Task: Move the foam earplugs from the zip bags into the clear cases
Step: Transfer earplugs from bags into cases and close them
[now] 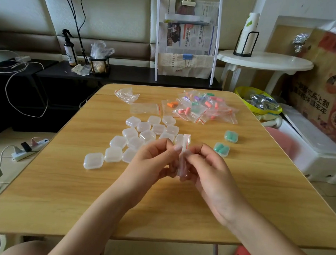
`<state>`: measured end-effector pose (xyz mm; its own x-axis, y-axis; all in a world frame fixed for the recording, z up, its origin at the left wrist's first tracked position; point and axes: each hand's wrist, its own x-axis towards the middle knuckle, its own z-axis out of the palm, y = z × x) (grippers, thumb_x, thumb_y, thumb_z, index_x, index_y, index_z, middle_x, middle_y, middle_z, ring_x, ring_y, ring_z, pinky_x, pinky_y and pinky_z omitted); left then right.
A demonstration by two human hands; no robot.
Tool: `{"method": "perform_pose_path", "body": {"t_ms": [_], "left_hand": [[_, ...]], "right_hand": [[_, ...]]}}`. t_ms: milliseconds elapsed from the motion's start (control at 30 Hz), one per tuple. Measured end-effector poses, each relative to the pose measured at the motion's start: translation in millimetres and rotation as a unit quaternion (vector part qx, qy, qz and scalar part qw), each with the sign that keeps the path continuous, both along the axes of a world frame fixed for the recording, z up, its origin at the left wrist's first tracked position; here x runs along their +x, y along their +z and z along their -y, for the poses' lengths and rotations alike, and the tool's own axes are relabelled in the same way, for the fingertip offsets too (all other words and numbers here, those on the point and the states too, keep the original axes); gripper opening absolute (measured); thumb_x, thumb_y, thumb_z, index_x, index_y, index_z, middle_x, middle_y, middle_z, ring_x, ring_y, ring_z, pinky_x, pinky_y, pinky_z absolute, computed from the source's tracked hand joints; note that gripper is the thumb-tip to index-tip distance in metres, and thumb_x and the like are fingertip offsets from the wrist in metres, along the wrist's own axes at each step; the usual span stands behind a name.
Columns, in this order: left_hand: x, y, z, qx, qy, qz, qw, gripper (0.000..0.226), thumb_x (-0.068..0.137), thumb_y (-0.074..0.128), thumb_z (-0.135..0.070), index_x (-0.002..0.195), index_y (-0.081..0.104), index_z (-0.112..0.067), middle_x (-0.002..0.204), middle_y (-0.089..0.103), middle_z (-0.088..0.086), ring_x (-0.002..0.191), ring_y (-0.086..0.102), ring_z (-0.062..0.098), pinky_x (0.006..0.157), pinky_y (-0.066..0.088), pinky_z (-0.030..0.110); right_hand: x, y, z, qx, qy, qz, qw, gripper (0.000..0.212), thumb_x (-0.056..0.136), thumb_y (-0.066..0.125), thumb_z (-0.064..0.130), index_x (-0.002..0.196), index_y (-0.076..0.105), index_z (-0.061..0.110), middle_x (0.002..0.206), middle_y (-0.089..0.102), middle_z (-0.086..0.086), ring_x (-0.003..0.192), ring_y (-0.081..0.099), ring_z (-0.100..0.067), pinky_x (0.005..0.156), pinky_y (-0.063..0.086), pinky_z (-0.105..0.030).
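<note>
Pinched between both grips over the middle of the desk [57,189]: a small zip bag [183,160], held upright, left hand [150,162] and right hand [208,168] each clamped on one side near its red-striped top. Just behind, a cluster of closed clear cases [138,139]. To the right, two cases with green earplugs [226,143]. Farther back, a heap of filled zip bags [202,108]; beside it, empty bags [137,102].

place: home living room; cues: padded sofa back [103,21]; newspaper rack [187,38]; folding wooden table [157,197]
</note>
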<state>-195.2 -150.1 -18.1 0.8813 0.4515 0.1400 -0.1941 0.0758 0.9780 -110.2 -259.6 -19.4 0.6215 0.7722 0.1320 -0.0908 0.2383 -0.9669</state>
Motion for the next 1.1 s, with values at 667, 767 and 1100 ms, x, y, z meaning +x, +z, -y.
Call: {"method": "perform_pose_path", "body": {"t_ms": [667,767,1100], "left_hand": [[3,-20,11,0.446,0.171,-0.042,0.877,0.034,0.099,0.034,-0.031,0.072,0.040,-0.011,0.058,0.045,0.000,0.051,0.039,0.019,0.050,0.034,0.034],[3,-23,6,0.514,0.196,-0.052,0.833,0.030,0.092,0.027,-0.037,0.073,0.036,-0.016,0.056,0.040,-0.002,0.048,0.037,0.023,0.045,0.029,0.034],[1,-24,6,0.529,0.235,-0.092,0.810,0.035,0.098,0.040,-0.033,0.070,0.032,-0.015,0.051,0.028,-0.006,0.045,0.028,0.025,0.045,0.025,0.032]], "right_hand": [[-1,-16,-1,-0.153,-0.125,0.458,0.867,0.034,0.093,0.042,0.018,0.062,0.030,0.025,0.049,0.037,0.009,0.046,0.031,-0.014,0.045,0.024,-0.030],[-3,-20,-2,-0.164,-0.159,0.492,0.840,0.028,0.090,0.042,0.025,0.065,0.030,0.024,0.051,0.033,0.012,0.044,0.029,-0.011,0.043,0.019,-0.025],[19,-5,-1,-0.118,-0.210,0.626,0.742,0.014,0.086,0.041,0.020,0.083,0.049,0.009,0.087,0.049,0.000,0.064,0.043,-0.015,0.048,0.037,-0.025]]}}
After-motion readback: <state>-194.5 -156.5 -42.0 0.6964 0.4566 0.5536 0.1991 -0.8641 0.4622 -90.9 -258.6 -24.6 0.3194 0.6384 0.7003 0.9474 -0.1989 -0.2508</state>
